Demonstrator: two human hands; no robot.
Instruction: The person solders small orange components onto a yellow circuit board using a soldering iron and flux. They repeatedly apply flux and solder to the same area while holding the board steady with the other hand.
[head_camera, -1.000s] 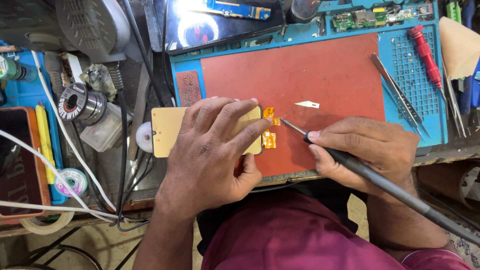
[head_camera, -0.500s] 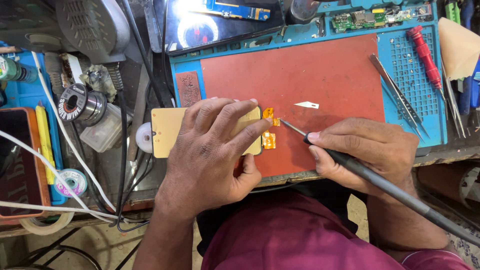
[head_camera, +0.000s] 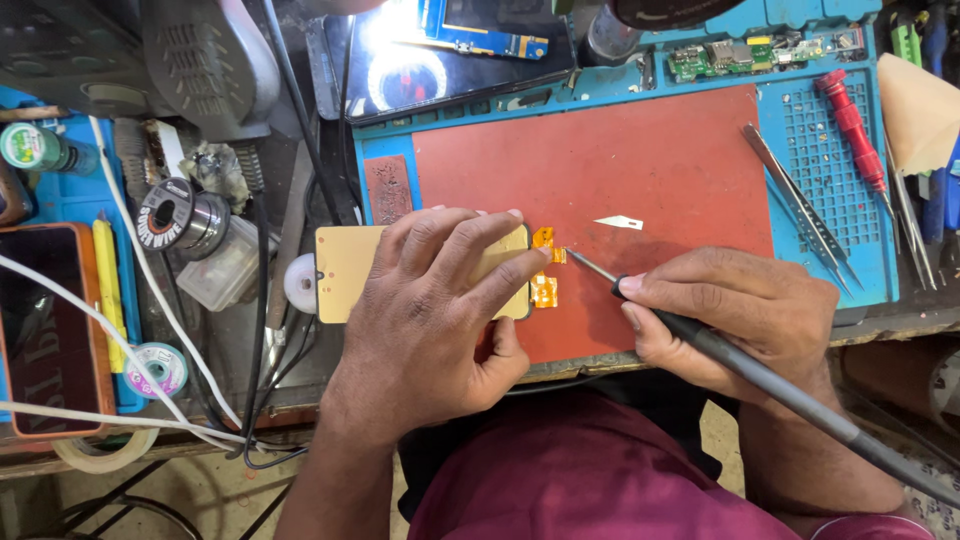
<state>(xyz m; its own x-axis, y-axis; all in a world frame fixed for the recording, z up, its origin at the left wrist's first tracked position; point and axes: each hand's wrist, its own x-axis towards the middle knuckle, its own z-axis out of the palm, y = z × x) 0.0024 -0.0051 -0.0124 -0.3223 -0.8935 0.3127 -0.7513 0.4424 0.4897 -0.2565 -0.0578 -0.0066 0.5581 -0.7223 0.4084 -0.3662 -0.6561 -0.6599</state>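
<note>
Right hand (head_camera: 735, 315) gripping soldering iron (head_camera: 700, 340), tip pointing upper-left at orange flex (head_camera: 545, 270), left hand (head_camera: 440, 300) flat on panel (head_camera: 345, 270)

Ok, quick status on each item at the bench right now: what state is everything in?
Left hand: flat on the yellow panel, pinning it.
Right hand: gripping the soldering iron, tip at the orange flex.
Orange flex: sticking out past the panel's right edge.
Loose blade: lying free on the red mat.
Red screwdriver: lying unused.
Tweezers: lying unused.
</note>
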